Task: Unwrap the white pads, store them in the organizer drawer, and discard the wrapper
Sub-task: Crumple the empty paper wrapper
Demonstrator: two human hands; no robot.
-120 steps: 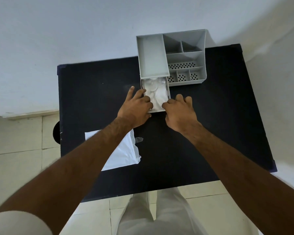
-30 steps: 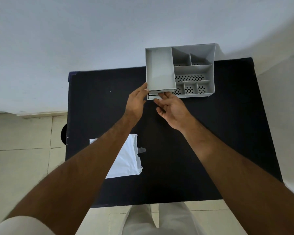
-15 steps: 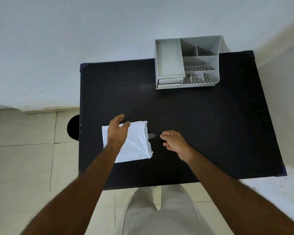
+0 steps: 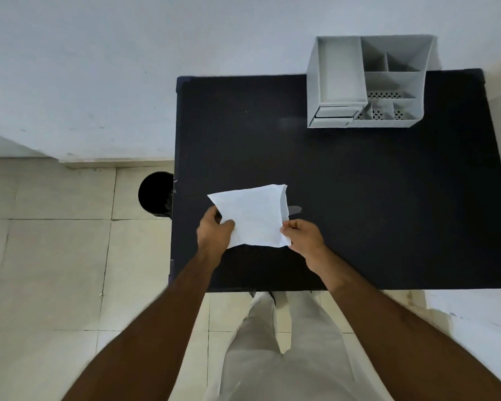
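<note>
A black rectangular bench stands against a pale wall over cream floor tiles. The grey plastic compartment organizer sits at the bench's far right corner, and its drawer, open and showing white pads four seconds back, is now pushed flush, so the storing step looks finished. Half a second ago the flat white wrapper lay on the bench with the hands only arriving; now it is well toward the near edge from the organizer, lifted and tilted. The left hand has its grip pinched closed on the wrapper's left edge, and the right hand has its grip pinched closed on the lower right corner. Only discarding seems left; a round black bin waits on the floor far left of the organizer, just beside the bench
</note>
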